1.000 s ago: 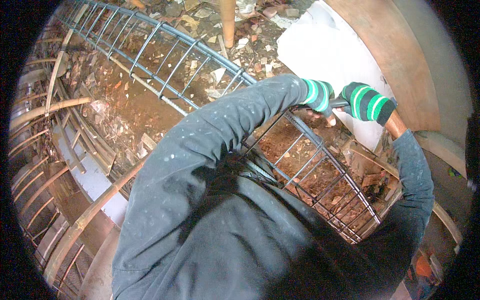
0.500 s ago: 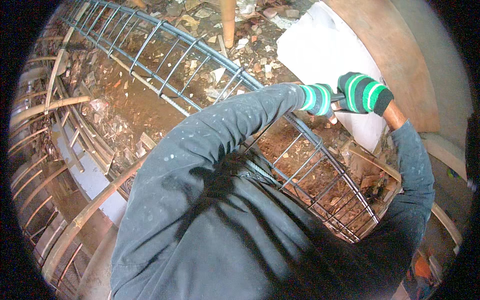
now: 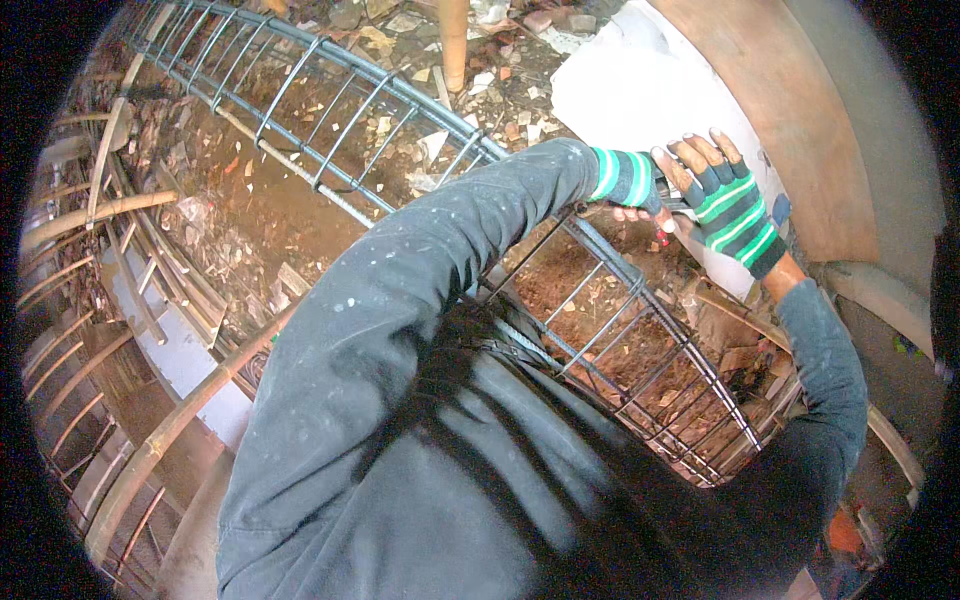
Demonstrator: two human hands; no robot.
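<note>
My left hand [image 3: 628,182], in a green, white and dark striped fingerless glove, reaches over the steel rebar cage [image 3: 600,345] to its far side. Its fingers are closed around a dark, partly hidden object; a small red bit shows by the fingertips. I cannot make out its kind. Close beside it on the right, my right hand [image 3: 735,210], gloved the same way, has its fingers stretched out and spread. The base of this palm is near the object, and whether it touches cannot be told. The cage, long bars with square stirrups, runs diagonally under my left arm.
A bright white sheet [image 3: 630,80] lies beyond my hands, beside a curved brown board [image 3: 800,120]. Rubble covers the dirt ground under the cage. A bamboo pole [image 3: 455,45] stands at the top. Bamboo poles [image 3: 170,435] and wooden strips [image 3: 165,270] lie at the left.
My right hand has gone from closed to open, its fingers now spread upward and leftward. My left hand has shifted slightly left, still closed, and the red bit has come into sight.
</note>
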